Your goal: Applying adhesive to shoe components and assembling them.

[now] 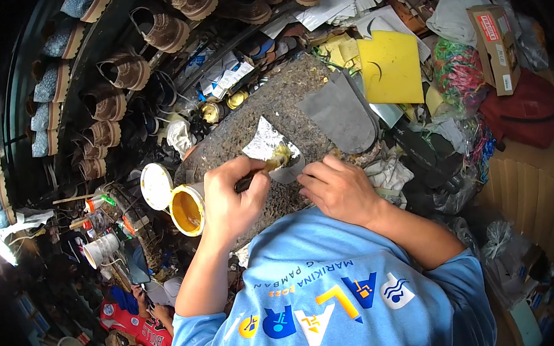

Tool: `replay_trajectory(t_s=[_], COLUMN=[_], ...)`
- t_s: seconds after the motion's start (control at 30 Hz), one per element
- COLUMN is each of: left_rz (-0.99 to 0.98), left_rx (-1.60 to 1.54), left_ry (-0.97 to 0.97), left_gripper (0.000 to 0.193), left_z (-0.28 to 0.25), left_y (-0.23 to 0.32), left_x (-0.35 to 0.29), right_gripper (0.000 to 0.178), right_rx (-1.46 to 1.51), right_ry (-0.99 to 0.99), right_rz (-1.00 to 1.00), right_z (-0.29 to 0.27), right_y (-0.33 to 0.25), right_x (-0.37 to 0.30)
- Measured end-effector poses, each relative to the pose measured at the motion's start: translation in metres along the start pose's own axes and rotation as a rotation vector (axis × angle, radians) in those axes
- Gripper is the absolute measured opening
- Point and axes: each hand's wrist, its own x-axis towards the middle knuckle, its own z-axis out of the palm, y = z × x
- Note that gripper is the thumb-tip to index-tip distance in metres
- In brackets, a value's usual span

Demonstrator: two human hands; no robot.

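My left hand (234, 186) is closed round a brush, most of whose handle is hidden by the fingers. The glue-coated yellowish bristles (281, 155) rest on a small curved sheet piece (265, 138), bright white at its far end and grey toward me. At this piece's right edge are the bent fingers of my right hand (337, 189), closed on it. Just left of my left hand sits an open white tub (187, 210) with yellow-brown glue inside. Its round white lid (156, 186) stands beside it.
Grey rounded sheets (342, 110) lie stacked on the rough work surface (228, 137). Beyond are a yellow sheet (392, 66) and paper scraps. Racks of brown shoes (127, 69) stand at left. A cardboard box (493, 47) and red bag (522, 110) lie at right. Another person (141, 324) sits lower left.
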Motion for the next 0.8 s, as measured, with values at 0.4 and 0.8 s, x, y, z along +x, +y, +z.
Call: replay_trajectory(t_s=[0.4, 0.8], left_rz=[0.118, 0.099], left_rx=[-0.016, -0.019], left_ry=[-0.013, -0.057], left_gripper=[0.016, 0.013], left_z=[0.016, -0.003], left_y=[0.015, 0.011], left_x=[-0.002, -0.014], right_gripper=[0.012, 0.014], right_rx=[0.303, 0.343], right_ry=[0.182, 0.154], right_rz=[0.324, 0.420], right_z=[-0.015, -0.012], right_y=[0.001, 0.001], right_x=[-0.033, -0.029])
